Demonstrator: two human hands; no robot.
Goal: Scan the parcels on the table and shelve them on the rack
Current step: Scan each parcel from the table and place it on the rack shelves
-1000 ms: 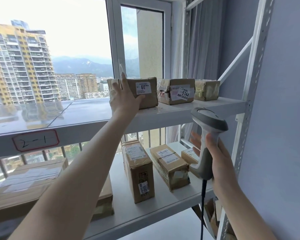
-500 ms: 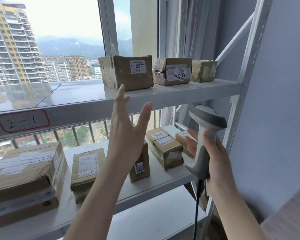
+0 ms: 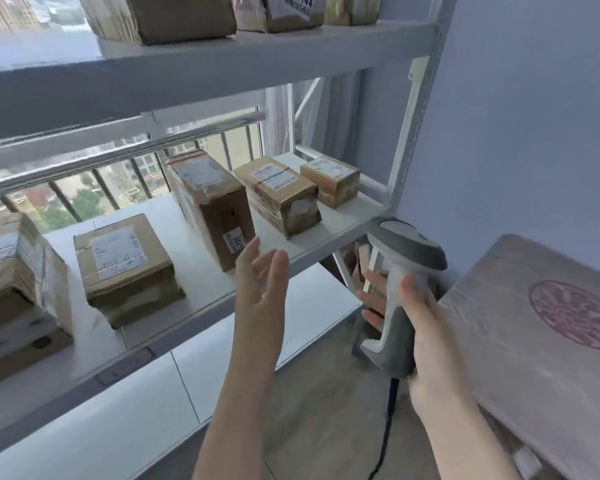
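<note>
The left hand (image 3: 262,282) hangs in the air at the middle of the view. Its fingers are straight and loosely spread, it holds nothing, and it touches no parcel. At 4 o'clock the right hand (image 3: 426,341) grips the handle of a grey-and-white scanner (image 3: 395,289), fingers wrapped round it, with the scanner's head uppermost. A dark cable (image 3: 390,407) drops from its base toward 6 o'clock.

The white metal rack (image 3: 411,140) fills the view from 9 to 1 o'clock. On its middle shelf (image 3: 191,258) five brown cardboard parcels stand in a row, each apart from the next.

- **At 9 o'clock:** a large box (image 3: 18,271), cut by the frame edge and bound in clear tape.
- **Toward 3 o'clock of it:** a square carton (image 3: 125,271) lies flat, with a white label bearing dark writing on top.
- **Next along:** a tall box (image 3: 212,206) stands on end, just beyond the left hand's fingertips. A label lies on its upper face and a small printed sticker sits low on its front.
- **Toward 1 o'clock from the tall box:** a low taped box (image 3: 281,195) with a white label and a dark band across its top.
- **Last:** a small box (image 3: 329,180), also labelled.

On the top shelf (image 3: 257,71), at 12 o'clock, three more parcels (image 3: 167,15) sit side by side, their tops cut off by the frame. The middle one's label shows the digits 144.

From 3 to 5 o'clock lies a pale wood-grain tabletop (image 3: 520,358) with a round red mark (image 3: 575,315) on it, just beside the right hand.
</note>
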